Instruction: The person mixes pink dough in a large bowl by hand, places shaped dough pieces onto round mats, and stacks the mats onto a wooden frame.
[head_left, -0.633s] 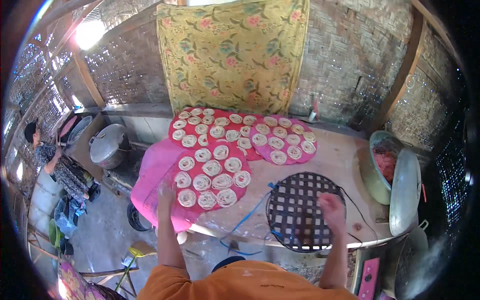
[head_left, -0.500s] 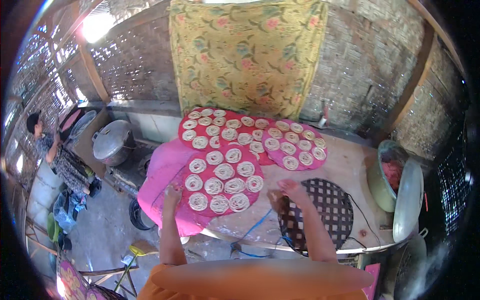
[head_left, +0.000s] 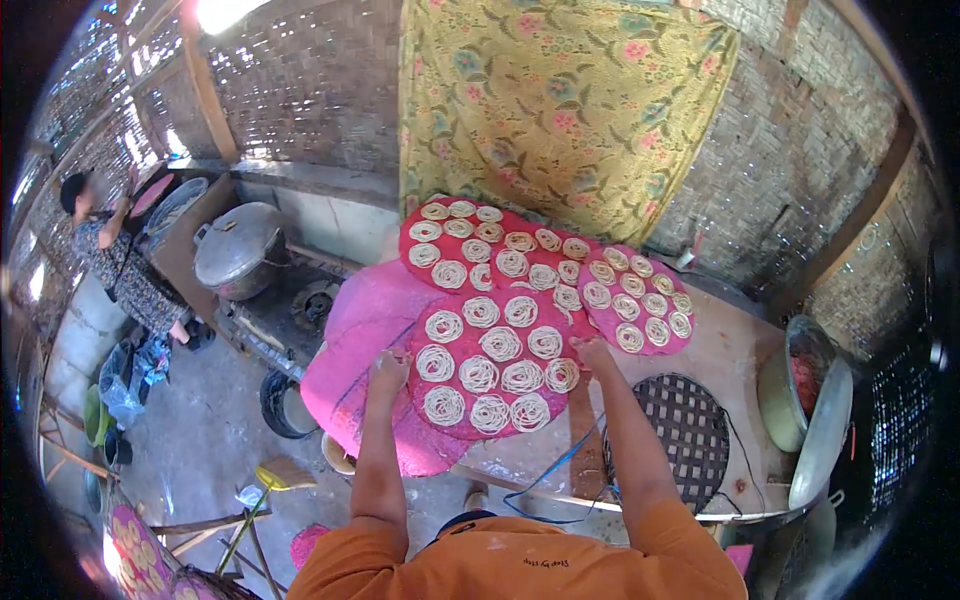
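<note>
Pale coiled noodle-like rounds (head_left: 500, 344) lie in rows on a round red mat (head_left: 555, 318) in front of me. My left hand (head_left: 390, 370) is closed on the mat's left edge, over a pink cloth (head_left: 345, 390). At the opposite edge my right hand (head_left: 592, 353) is closed on the mat's rim; its fingertips are partly hidden. Behind lies another red mat (head_left: 425, 285) with more coils. A smaller pink round mat (head_left: 605, 320) with coils is to its right.
A black lattice disc (head_left: 670, 440) and a blue strap (head_left: 552, 468) are near the table's front edge. On the right stand a green basin (head_left: 780, 400) and a metal lid (head_left: 822, 440). A lidded pot (head_left: 238, 258) and another person (head_left: 130, 260) are at left.
My right hand has moved left from above the lattice disc to the front mat's right edge. My left hand has come to its left edge. The whole view has shifted.
</note>
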